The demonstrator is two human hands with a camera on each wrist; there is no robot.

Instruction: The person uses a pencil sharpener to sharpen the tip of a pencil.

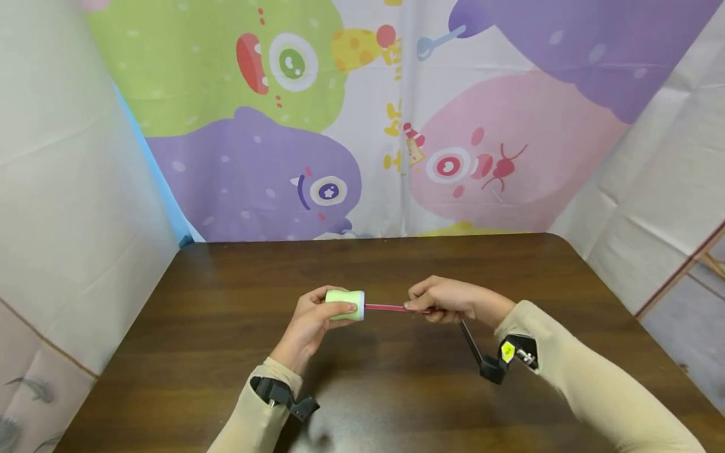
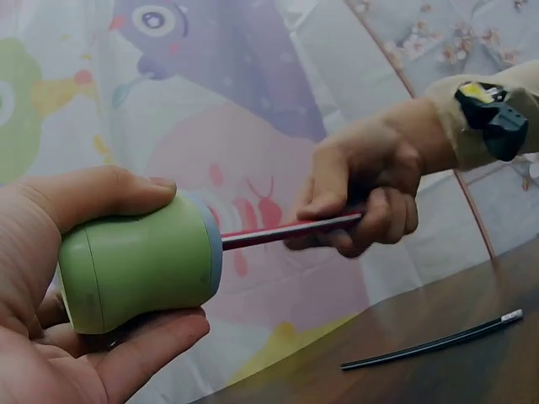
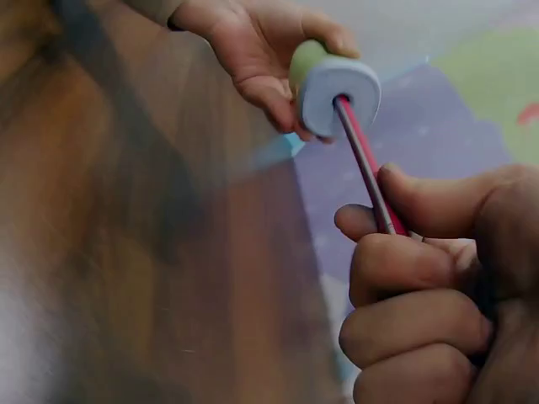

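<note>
My left hand grips a small light-green pencil sharpener with a pale blue-grey face, thumb on one side and fingers on the other. A red pencil with dark or silvery stripes stands in the hole of that face, seen clearly in the right wrist view. Its other end is pinched between the thumb and curled fingers of my right hand. The pencil's tip is hidden inside the sharpener. Both hands are above the table, sharpener and pencil nearly level in the head view.
On the brown wooden table lies a thin dark stick with a pale end, pencil-like, below the right hand. A cartoon-printed curtain hangs along the table's far edge. Each wrist wears a black camera mount.
</note>
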